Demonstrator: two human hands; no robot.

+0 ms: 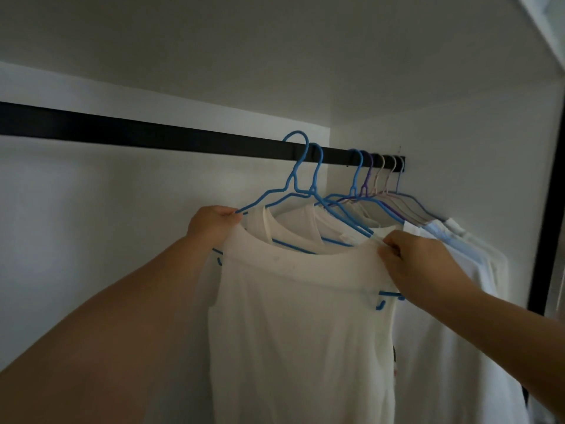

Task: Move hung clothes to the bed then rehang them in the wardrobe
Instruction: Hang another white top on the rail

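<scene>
- Wardrobe (458, 87): white interior, black rail (153, 134) running from near left to far right, ending at the right side wall.
- On the rail: a row of hangers (371, 175) bunched at the far right end, blue, purple and pale ones, each carrying a light garment (477, 255).
- Front blue hanger (295, 166): hook at the rail, whether seated on it cannot be told; shoulder bar slopes from upper left to lower right.
- White shirt (299, 332) on this hanger, nearest the camera, hanging lengthwise straight down, neckline up.
- Left hand (214, 223): fingers curled, pinching the hanger's left end at the shirt's shoulder.
- Right hand (419, 255): fingers curled, pinching the shirt's right shoulder where the hanger arm passes through.
- Second blue hanger just behind, carrying another white top.
</scene>
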